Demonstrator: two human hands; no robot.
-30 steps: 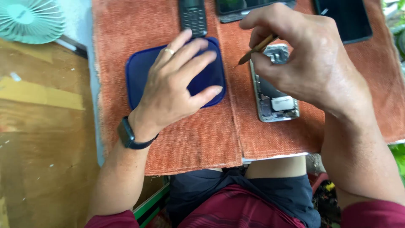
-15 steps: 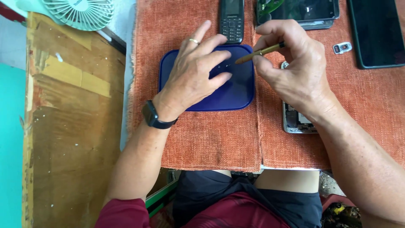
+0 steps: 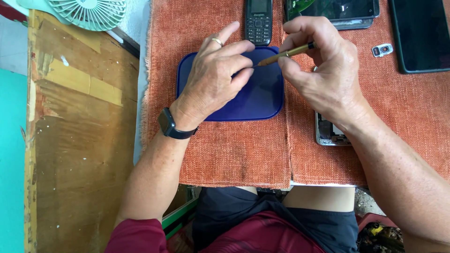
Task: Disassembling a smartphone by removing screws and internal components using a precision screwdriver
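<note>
My left hand, with a ring and a black wristwatch, rests on a dark blue plastic tray lid; its fingers are pinched together near the tool's tip, and anything tiny between them is too small to tell. My right hand grips a thin brass-coloured screwdriver, its tip pointing left toward my left fingertips. An opened phone body lies partly under my right wrist.
An orange woven mat covers the table. A black keypad phone lies at the top, a dark screen panel beside it, a black tablet at right, a small camera part. A green fan stands top left beside a wooden board.
My right hand moved the screwdriver from over the opened phone to over the blue lid, meeting my left fingertips. My left fingers curled into a pinch. The camera view shifted.
</note>
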